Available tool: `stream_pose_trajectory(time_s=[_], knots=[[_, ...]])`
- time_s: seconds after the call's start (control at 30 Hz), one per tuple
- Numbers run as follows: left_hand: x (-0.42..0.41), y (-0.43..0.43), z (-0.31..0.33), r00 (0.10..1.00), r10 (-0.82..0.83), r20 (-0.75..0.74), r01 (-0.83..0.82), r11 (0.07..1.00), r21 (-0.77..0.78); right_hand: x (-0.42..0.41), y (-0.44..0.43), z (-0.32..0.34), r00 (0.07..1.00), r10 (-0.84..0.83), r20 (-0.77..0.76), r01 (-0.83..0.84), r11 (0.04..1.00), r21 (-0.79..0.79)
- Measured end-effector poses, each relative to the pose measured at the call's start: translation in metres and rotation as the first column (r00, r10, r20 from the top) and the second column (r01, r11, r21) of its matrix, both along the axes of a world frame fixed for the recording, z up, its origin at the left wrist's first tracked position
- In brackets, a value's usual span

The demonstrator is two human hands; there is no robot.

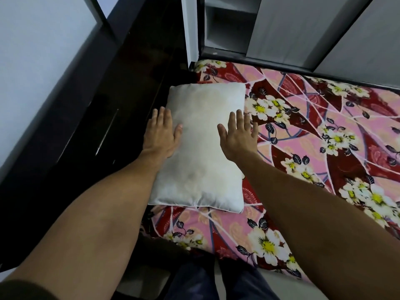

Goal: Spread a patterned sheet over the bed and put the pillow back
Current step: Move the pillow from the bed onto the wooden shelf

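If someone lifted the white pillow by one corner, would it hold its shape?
Probably not: the plump white fabric pillow looks softly stuffed and would likely sag. Puffy, so likely light. Its smooth cover may slide over the flowered sheet.

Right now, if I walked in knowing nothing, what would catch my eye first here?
The bright sheet, red and pink with white flowers, covers the bed across the right of the view. A plain white pillow lies on it near the bed's left edge. The left hand lies flat on the pillow's left side and the right hand is at its right side, fingers straight.
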State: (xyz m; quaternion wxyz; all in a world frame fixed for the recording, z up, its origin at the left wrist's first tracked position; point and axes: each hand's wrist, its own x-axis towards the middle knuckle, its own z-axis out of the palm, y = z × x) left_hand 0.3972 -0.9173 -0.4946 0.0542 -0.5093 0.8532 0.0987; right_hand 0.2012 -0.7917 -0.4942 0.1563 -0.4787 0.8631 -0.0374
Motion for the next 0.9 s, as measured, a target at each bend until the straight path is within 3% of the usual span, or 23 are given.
stream_pose_trajectory(time_s=[0.43,0.9], knots=[[-0.008,-0.023,-0.065,1.000,0.008,-0.028,-0.007,0.999,0.043,0.000,-0.013,-0.058,0.998,-0.020,0.058,0.017,0.998,0.056],[-0.010,-0.045,-0.136,0.947,0.298,-0.120,-0.270,0.940,0.209,-0.001,-0.031,-0.114,0.945,-0.255,0.207,0.247,0.967,0.061]])
